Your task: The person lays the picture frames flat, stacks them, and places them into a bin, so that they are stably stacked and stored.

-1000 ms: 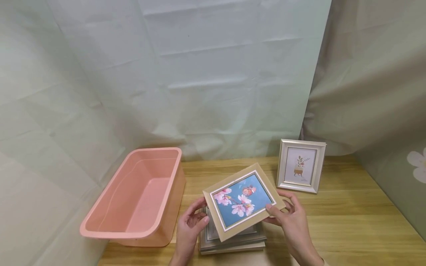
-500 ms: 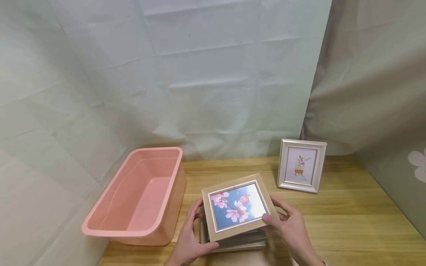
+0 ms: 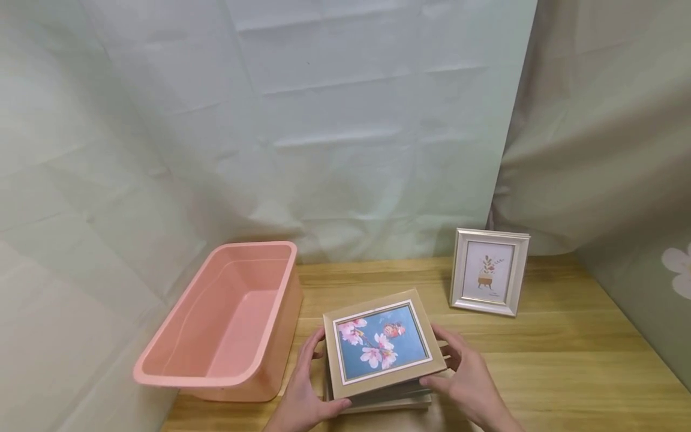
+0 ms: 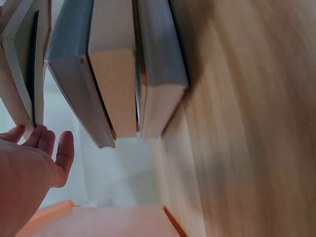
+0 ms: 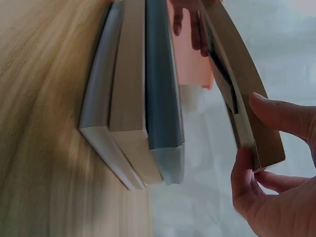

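A gold-beige picture frame [image 3: 330, 360] with pink blossoms on blue lies level and slightly turned between my two hands. My left hand [image 3: 303, 389] holds its left side, thumb at the near corner and fingers along the far part of the edge. On the other side my right hand [image 3: 468, 379] grips the right edge, and in the right wrist view its thumb and fingers pinch the frame [image 5: 256, 113]. Underneath is a stack of three picture frames [image 4: 113, 64], lying flat. Both wrist views show a gap between the held frame and this stack, which is mostly covered from above.
A pink plastic bin [image 3: 270, 336] stands to the left of the stack, with nothing visible inside. At the back right, a silver-white picture frame [image 3: 488, 303] with a potted-plant print stands upright on the wooden table [image 3: 567, 360]. Pale cloth [image 3: 367, 150] hangs behind.
The blossom frame has come down toward me, over the stack, and is less tilted. My left hand has moved from its corner to span the left side. The upright frame and bin stay put.
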Available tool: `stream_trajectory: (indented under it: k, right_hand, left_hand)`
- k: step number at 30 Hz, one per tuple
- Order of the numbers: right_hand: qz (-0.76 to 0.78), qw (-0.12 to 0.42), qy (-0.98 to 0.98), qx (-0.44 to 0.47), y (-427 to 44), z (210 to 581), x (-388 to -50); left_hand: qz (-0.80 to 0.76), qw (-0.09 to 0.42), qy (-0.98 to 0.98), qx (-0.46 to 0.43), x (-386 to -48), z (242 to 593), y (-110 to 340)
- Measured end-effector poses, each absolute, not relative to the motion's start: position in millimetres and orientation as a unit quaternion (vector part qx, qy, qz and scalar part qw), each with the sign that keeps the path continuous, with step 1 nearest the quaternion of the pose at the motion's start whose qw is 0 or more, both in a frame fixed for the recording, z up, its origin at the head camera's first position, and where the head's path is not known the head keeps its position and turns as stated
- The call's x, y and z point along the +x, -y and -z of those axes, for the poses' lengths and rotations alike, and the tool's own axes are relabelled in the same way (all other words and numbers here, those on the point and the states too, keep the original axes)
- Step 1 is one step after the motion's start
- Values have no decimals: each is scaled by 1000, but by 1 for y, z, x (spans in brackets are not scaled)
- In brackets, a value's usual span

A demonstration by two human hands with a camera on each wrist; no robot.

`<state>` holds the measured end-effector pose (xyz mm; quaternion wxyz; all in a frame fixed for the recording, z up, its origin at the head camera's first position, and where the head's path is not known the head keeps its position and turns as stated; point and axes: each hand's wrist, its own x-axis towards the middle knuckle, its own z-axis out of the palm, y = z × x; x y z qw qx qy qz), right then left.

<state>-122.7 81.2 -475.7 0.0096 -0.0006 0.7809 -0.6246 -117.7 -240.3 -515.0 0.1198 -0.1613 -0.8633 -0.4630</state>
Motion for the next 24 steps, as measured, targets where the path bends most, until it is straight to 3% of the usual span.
stream_trajectory:
  k: [11, 16, 24]
  right_hand:
    - [575, -34, -817, -8, -78, 485, -124]
    - [578, -14, -816, -7, -78, 491, -125]
    - [579, -8, -815, -13, -77, 497, -125]
  left_hand:
    - [450, 86, 879, -134, -120, 511, 240]
    - [438, 93, 882, -146, -122, 518, 242]
    - [436, 60, 889, -124, -122, 519, 243]
